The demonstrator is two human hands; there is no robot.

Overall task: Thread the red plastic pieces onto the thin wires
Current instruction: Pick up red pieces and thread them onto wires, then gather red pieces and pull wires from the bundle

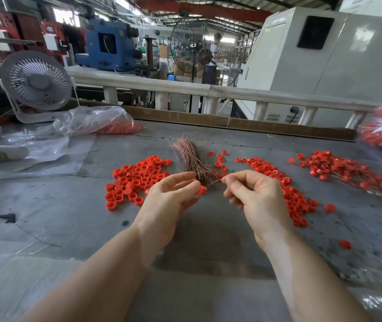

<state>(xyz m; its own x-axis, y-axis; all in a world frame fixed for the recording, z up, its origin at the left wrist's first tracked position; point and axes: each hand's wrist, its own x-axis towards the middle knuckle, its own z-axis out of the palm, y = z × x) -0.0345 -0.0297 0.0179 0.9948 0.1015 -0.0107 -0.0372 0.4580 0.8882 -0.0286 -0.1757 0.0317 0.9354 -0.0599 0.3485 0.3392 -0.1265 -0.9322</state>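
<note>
Head view, left hand (173, 196) pinching red piece (202, 190), right hand (255, 194) pinching wire (215, 182)

Your two forearms come in bare from the near edge of the flat grey metal worktable (45, 205), with no sleeve, cuff or glove on either. Your bare left hand (171, 194) and bare right hand (255, 191) carry no ring, and neither wrist above the worktable wears a watch or band. Your fingernails are short and unpainted where they show.
</note>
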